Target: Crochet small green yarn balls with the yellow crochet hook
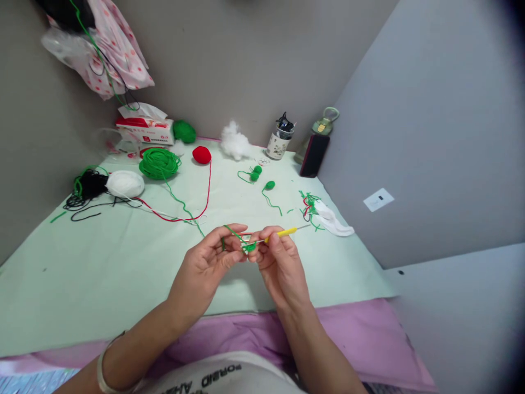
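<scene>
Over the near middle of the table, my right hand [283, 257] grips a crochet hook [283, 234] by its yellow handle. The hook's metal shaft points left into a small green crochet piece [249, 247]. My left hand [211, 254] pinches that piece from the left, with green yarn running over its fingers. Fingertips of both hands nearly meet at the work and hide part of it. The strand leads back to a green yarn ball [159, 163]. Beyond my hands lie several small green crocheted balls [269, 185], some with yarn tails.
Red yarn [202, 155], white yarn [125, 184] and black yarn [92, 183] lie to the left, near a tissue box [145, 131]. White stuffing [234, 142], a cup of tools [280, 143], a bottle [322, 127] and a phone [315, 156] stand behind. Yarn scraps [310, 203] lie right.
</scene>
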The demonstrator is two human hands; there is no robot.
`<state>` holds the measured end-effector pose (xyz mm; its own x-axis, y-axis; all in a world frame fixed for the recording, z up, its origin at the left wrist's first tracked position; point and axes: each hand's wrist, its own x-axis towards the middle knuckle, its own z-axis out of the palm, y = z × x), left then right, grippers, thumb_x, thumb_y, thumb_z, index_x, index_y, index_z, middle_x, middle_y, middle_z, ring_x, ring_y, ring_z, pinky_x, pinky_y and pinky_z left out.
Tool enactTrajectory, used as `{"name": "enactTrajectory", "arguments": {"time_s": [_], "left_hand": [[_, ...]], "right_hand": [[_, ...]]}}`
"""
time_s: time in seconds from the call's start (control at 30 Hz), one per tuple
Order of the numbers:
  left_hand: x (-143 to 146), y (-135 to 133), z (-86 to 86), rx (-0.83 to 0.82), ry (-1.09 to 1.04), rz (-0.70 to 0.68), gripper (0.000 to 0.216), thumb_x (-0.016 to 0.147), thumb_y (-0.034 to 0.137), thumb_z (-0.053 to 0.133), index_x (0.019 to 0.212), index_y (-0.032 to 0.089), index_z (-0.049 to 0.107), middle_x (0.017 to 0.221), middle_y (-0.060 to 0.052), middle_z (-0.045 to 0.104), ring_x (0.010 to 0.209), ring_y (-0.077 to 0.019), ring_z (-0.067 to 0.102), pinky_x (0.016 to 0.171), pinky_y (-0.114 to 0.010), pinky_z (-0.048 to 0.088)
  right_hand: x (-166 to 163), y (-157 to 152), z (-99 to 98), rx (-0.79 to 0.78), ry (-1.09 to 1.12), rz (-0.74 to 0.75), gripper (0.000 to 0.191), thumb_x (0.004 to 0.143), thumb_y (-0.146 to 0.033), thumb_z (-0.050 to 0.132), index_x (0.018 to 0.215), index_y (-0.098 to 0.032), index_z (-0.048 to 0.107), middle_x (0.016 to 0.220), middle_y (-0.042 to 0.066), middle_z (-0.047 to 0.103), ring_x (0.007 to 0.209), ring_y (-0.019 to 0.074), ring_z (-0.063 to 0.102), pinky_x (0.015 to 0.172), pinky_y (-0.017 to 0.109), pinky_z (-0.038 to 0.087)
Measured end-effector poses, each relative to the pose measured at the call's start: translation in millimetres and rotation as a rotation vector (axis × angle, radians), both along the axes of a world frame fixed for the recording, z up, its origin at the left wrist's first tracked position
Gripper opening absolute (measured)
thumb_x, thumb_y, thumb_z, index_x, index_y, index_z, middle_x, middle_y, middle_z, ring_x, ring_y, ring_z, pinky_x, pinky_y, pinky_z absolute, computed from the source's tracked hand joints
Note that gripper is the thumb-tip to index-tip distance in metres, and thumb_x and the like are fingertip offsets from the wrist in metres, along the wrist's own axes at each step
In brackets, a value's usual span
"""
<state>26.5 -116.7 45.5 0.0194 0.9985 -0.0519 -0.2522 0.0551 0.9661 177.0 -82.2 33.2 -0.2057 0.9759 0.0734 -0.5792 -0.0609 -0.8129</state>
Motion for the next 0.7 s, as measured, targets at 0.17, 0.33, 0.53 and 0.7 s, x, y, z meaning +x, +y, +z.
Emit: {"name": "enactTrajectory", "arguments": {"time_s": [0.17, 0.33, 0.53, 0.7], "left_hand": [[-3, -1, -2.9, 0.042, -0.015, -0.018, 0.023, 0.090, 0.029, 0.076, 0.113, 0.026, 0.077, 0.086, 0.001, 0.065, 0.086, -0.0165, 0.067, 0.083, -0.027, 0.055], [-7, 0, -6.3, 0.002, -0.100, -0.072, 0.023, 0.090, 0.030, 0.077, 0.113, 0.029, 0.078, 0.090, 0.001, 0.063, 0.093, -0.0156, 0.065, 0.089, -0.024, 0.051], [-5, -2, 3.5, -0.054, -0.195, -0.004, 0.026, 0.090, 0.035, 0.076, 0.115, 0.027, 0.077, 0.104, -0.004, 0.072, 0.104, -0.0210, 0.063, 0.094, -0.029, 0.047], [1, 2, 1.3, -0.022, -0.172, -0.008, 0.031, 0.086, 0.036, 0.081, 0.115, 0.028, 0.076, 0.095, -0.002, 0.069, 0.099, -0.0194, 0.062, 0.092, -0.028, 0.048]], "right_hand": [[4, 0, 2.1, 0.031, 0.007, -0.001, 0.024, 0.087, -0.045, 0.078, 0.084, -0.023, 0.070, 0.077, -0.001, 0.073, 0.055, 0.0082, 0.062, 0.055, 0.019, 0.056], [6, -1, 1.3, 0.169, -0.032, -0.062, 0.016, 0.093, -0.039, 0.072, 0.088, -0.024, 0.074, 0.082, 0.000, 0.076, 0.063, 0.0106, 0.066, 0.062, 0.024, 0.059], [6, -9, -3.7, 0.345, -0.246, -0.203, 0.016, 0.098, -0.035, 0.065, 0.094, -0.025, 0.077, 0.093, 0.005, 0.078, 0.078, 0.0179, 0.072, 0.071, 0.034, 0.062], [3, -15, -3.5, 0.553, -0.410, -0.327, 0.018, 0.100, -0.024, 0.061, 0.100, -0.029, 0.079, 0.095, 0.005, 0.079, 0.092, 0.0211, 0.074, 0.080, 0.039, 0.061]]}}
